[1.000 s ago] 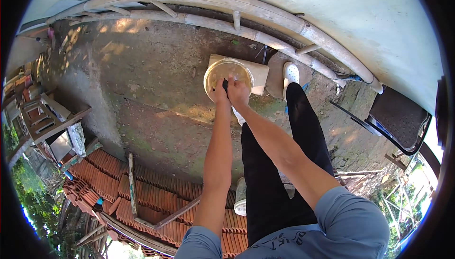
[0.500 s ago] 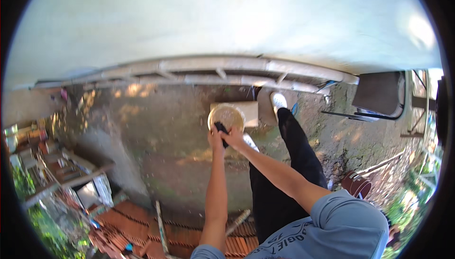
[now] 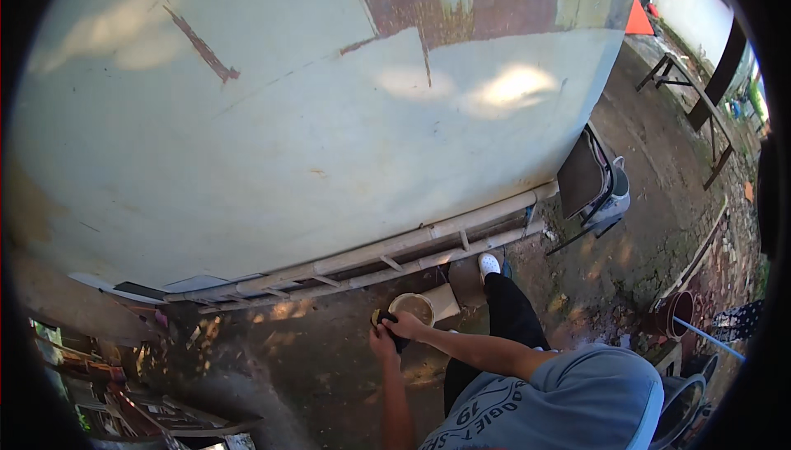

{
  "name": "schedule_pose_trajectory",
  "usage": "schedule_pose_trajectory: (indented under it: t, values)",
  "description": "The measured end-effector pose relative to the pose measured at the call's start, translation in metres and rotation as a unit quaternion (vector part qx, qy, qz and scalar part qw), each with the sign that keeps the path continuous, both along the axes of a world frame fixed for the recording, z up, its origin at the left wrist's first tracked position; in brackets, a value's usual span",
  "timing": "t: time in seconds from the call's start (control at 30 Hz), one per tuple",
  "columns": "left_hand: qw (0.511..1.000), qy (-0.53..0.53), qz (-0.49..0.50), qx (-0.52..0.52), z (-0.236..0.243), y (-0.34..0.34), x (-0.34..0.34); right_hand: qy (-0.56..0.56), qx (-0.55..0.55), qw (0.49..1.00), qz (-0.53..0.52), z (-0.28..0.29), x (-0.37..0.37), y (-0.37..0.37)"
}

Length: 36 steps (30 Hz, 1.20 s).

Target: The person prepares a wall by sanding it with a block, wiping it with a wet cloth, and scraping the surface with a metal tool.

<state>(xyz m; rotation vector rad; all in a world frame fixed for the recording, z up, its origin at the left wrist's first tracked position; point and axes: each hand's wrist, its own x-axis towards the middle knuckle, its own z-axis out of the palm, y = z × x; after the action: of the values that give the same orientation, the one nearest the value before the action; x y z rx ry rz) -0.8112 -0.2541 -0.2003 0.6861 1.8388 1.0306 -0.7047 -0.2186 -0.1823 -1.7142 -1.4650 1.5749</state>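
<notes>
Black bundle (image 3: 400, 343), seemingly cloth, with a yellowish patch (image 3: 376, 316) at its upper end, sits between the person's two hands, just left of a round pale basin (image 3: 423, 302) and nearer the body. The left hand (image 3: 382, 343) closes around its lower left side; the right hand (image 3: 405, 325) lies across its right side, fingers curled against it, so the two press it from both flanks. Exactly where each fingertip lands is too small to tell, as is whether the yellowish patch is part of the bundle or a separate piece. Judging by its slack outline, it should be soft, light and hard to break, bending wherever it is squeezed; if it is wet, which cannot be made out, expect extra weight and a slick surface. A full-palm hold on the thick middle, one hand to each side, looks surer than a pinch at the loose end, which could slide through the fingers. Beside the basin lies a pale slab (image 3: 446, 302), with a bamboo ladder (image 3: 461, 222) along the foot of the wall (image 3: 247, 161) beyond.
</notes>
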Motion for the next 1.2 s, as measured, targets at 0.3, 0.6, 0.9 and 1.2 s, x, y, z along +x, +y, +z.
schedule_pose_trajectory:
  t: [0.3, 0.6, 0.9, 1.2]
  values:
    - [0.981, -0.114, 0.135, 0.076, 0.026, -0.002, -0.024, 0.033, 0.097, 0.995, 0.010, 0.027, -0.028, -0.004]
    - [0.977, -0.024, -0.047, 0.205, 0.103, -0.012, -0.046, 0.228, -0.037, 0.972, -0.033, 0.091, -0.035, -0.001]
    - [0.989, 0.019, 0.033, 0.145, 0.134, -0.010, -0.013, 0.248, -0.042, 0.967, -0.041, 0.126, 0.015, -0.014]
    - [0.947, 0.139, -0.191, 0.217, 0.196, -0.005, 0.050, 0.371, 0.073, 0.911, -0.167, 0.195, 0.039, -0.029]
